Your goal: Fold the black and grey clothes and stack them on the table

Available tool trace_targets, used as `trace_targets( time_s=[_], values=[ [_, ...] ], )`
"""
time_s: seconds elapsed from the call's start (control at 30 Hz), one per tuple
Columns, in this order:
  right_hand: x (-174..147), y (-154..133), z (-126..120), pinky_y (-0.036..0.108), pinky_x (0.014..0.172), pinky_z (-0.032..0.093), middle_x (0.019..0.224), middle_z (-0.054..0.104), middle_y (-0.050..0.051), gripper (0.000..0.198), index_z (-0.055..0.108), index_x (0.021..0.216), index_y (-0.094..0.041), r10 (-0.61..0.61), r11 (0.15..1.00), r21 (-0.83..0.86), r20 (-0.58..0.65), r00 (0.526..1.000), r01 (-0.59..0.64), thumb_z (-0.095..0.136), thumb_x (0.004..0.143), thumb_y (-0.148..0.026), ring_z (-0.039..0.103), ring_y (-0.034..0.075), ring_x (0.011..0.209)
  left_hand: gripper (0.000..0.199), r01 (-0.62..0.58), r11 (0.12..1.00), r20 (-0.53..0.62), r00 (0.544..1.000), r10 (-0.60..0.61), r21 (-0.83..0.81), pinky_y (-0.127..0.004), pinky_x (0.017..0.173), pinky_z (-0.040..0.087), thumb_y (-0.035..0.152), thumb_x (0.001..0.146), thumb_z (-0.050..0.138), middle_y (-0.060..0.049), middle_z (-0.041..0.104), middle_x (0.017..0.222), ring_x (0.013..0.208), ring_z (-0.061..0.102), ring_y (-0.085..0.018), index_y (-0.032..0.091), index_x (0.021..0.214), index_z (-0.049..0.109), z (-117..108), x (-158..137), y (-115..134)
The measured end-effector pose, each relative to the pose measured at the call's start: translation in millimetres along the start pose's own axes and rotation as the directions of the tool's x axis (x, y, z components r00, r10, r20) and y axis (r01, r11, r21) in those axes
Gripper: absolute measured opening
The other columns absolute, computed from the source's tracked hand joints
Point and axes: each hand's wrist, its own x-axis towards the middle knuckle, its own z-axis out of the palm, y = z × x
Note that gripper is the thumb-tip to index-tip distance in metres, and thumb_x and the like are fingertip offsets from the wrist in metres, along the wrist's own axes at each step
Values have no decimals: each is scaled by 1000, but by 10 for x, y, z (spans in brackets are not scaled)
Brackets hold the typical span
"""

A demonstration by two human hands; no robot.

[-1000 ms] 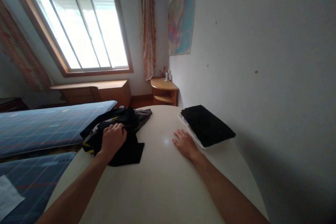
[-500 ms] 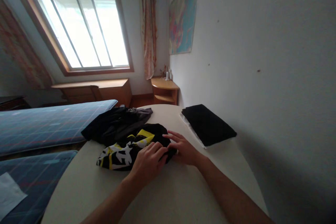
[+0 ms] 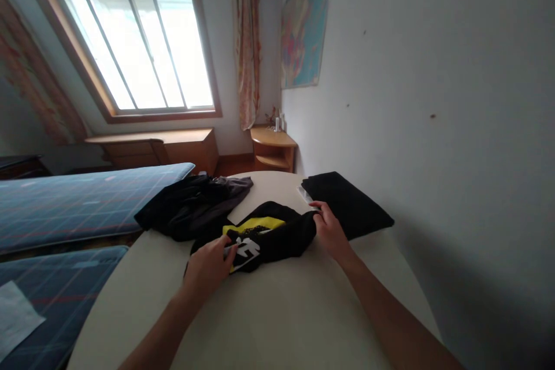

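Note:
A crumpled black garment [image 3: 280, 244] with a yellow and white print lies across the middle of the round table [image 3: 260, 318]. My left hand [image 3: 209, 266] pinches its left part, beside the white lettering. At the opposite end, my right hand [image 3: 332, 235] grips a black edge of the cloth between thumb and fingers. The garment is bunched, and its full outline is hidden in the folds. Just beyond my right hand lies a folded black cloth [image 3: 349, 202], with a bit of clear plastic wrap showing at its left edge.
A heap of dark clothes [image 3: 191, 205] sits at the table's far left. Blue plaid mattresses [image 3: 95, 196] stand to the left, with a white sheet of paper [image 3: 17, 318] on the nearer one. A white wall [image 3: 468, 173] rises close on the right.
My hands have moved apart, the left one leftward and the right one rightward and away from me. The printed garment is now stretched sideways between them.

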Motion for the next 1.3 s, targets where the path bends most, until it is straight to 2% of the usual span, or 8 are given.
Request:
trace_targets(
  time_s=[0.13,0.3,0.43,0.53,0.63,0.87,1.03,1.3],
  values=[
    [-123,9,152,41,111,37,139,58,13,44,59,130,-19,-112,973,-170,234,966,154,40,96,-41,52,25,131,24,-104,969,132,982,136,-226,-28,68,44,38,95,50,-7,74,89,81,70,-23,21,98,67,-15,-212,332],
    [-250,31,246,50,116,28,145,54,18,73,54,141,-12,-29,875,-438,379,925,207,59,86,-61,43,35,138,41,-102,732,379,803,461,-673,-22,50,39,48,97,43,-1,70,70,56,61,-14,20,84,69,-111,-440,556],
    [-244,42,228,47,113,33,136,61,16,63,59,136,-14,-105,856,-406,467,878,319,68,84,-48,53,32,129,31,-163,805,84,963,255,-570,-26,70,52,42,94,49,-4,75,91,78,70,-19,23,100,72,-23,-301,419],
    [-238,-8,208,44,109,37,128,67,13,51,64,129,-17,-177,860,-321,541,822,397,72,81,-34,57,30,123,44,-202,874,-109,979,171,-442,-36,96,50,37,88,59,-9,63,135,118,62,-26,26,131,63,159,-151,256],
    [-220,-63,166,39,104,42,120,71,10,45,67,124,-19,-205,889,-226,582,787,398,72,80,-29,62,27,114,52,-238,881,-31,969,247,-408,-41,102,48,31,86,62,-11,66,131,119,61,-28,24,137,59,296,-90,167],
    [-63,140,2,36,101,44,122,68,15,35,67,120,-15,-62,875,-430,358,932,224,58,91,-33,63,26,114,22,-222,863,45,961,271,-454,-37,94,49,24,83,60,-5,76,101,98,68,-23,25,98,76,251,-93,199],
    [-38,280,12,35,101,44,122,68,14,46,64,125,-16,-24,882,-432,360,933,189,68,79,-22,63,26,114,14,-140,790,-69,990,123,-597,-31,77,52,29,77,55,-2,74,82,80,68,-20,23,80,68,146,-83,225],
    [28,112,-56,35,98,46,105,72,6,40,67,115,-19,-144,949,-253,184,972,188,59,77,-11,66,21,102,11,-75,738,-281,947,-159,-670,-26,60,48,31,70,51,1,63,68,64,62,-18,22,73,57,-26,-7,113]
  ],
)
